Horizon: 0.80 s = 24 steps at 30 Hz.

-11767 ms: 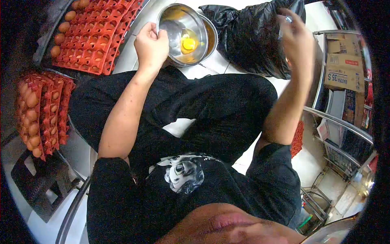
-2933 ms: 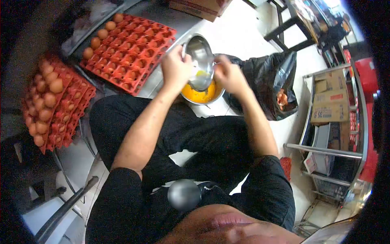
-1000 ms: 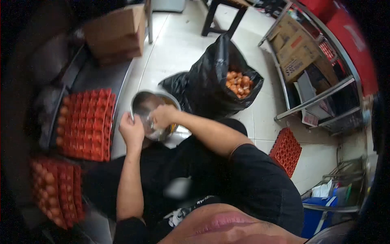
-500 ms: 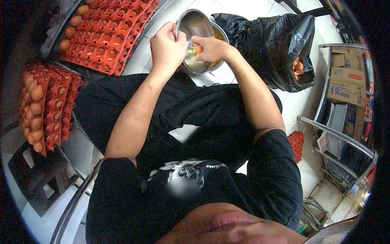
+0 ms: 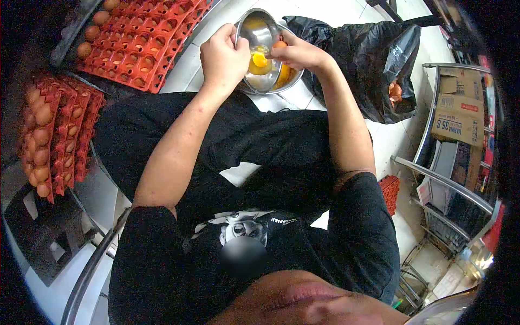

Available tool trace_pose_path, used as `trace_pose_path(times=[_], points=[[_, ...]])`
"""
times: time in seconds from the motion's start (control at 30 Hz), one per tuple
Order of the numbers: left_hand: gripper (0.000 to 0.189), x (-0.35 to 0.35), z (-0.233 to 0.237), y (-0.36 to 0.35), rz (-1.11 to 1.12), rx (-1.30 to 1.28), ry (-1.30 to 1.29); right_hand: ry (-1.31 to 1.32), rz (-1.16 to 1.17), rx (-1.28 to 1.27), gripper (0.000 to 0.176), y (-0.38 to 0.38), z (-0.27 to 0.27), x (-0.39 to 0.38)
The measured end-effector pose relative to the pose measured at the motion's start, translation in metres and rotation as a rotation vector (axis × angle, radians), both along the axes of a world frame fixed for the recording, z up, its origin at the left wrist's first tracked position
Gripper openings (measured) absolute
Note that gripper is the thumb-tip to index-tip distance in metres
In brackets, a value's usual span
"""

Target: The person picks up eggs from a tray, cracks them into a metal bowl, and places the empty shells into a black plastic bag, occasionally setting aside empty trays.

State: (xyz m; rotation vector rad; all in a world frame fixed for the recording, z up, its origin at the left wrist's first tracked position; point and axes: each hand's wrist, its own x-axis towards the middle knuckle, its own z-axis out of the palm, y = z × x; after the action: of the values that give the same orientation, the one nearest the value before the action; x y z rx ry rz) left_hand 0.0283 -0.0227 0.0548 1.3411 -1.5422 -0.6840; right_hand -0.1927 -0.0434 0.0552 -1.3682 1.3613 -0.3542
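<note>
My left hand (image 5: 225,58) grips the rim of a tilted metal bowl (image 5: 260,30). Inside that bowl lies a yellow yolk (image 5: 260,60) in clear egg white. Beneath and to the right is a second metal bowl (image 5: 295,83) with orange-yellow egg in it. My right hand (image 5: 300,53) is over the right rims of the bowls, its fingers closed on a brown eggshell (image 5: 280,44). A black plastic bag (image 5: 352,65) stands right of the bowls, with broken shells (image 5: 395,93) in its opening.
Red egg trays (image 5: 141,40) with brown eggs are at the upper left. Another tray stack (image 5: 67,130) with eggs is at the far left. On the right, a metal-framed rack (image 5: 444,176) holds cardboard boxes (image 5: 459,114); a red tray (image 5: 389,194) lies beside it.
My right hand has moved right and slightly up with the shell, away from the tilted bowl's middle. A yolk now shows in that bowl. My left hand keeps its hold.
</note>
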Motion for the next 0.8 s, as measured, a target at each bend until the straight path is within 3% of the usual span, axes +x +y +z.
trace_pose_path(times=[0.07, 0.17, 0.23, 0.3, 0.57, 0.67, 0.73, 0.8], points=[[0.017, -0.001, 0.001, 0.001, 0.006, -0.016, 0.0, -0.009, -0.044, -0.105, 0.056, 0.0, -0.006, 0.003], [0.012, 0.0, 0.009, 0.005, -0.011, -0.047, -0.085, 0.184, -0.036, -0.298, 0.063, -0.004, -0.024, 0.0], [0.008, 0.0, 0.009, 0.005, -0.04, -0.07, -0.171, 0.179, -0.032, -0.293, 0.064, -0.004, -0.026, -0.001], [0.011, -0.001, 0.001, 0.003, -0.065, -0.338, -0.297, 0.212, -0.006, -0.242, 0.065, -0.004, -0.022, -0.002], [0.006, -0.002, 0.006, 0.011, -0.127, -0.46, -0.531, 0.43, 0.002, -0.378, 0.066, 0.0, -0.023, -0.003], [0.004, -0.005, -0.005, 0.006, -0.098, -0.494, -0.411, 0.544, -0.012, -0.522, 0.068, 0.003, -0.022, -0.008], [0.001, -0.007, -0.005, 0.006, -0.061, -0.408, -0.343, 0.623, -0.113, -0.481, 0.071, 0.013, 0.012, -0.013], [0.005, -0.007, -0.007, 0.005, -0.031, -0.285, -0.243, 0.684, -0.321, -0.64, 0.066, 0.036, 0.053, -0.033]])
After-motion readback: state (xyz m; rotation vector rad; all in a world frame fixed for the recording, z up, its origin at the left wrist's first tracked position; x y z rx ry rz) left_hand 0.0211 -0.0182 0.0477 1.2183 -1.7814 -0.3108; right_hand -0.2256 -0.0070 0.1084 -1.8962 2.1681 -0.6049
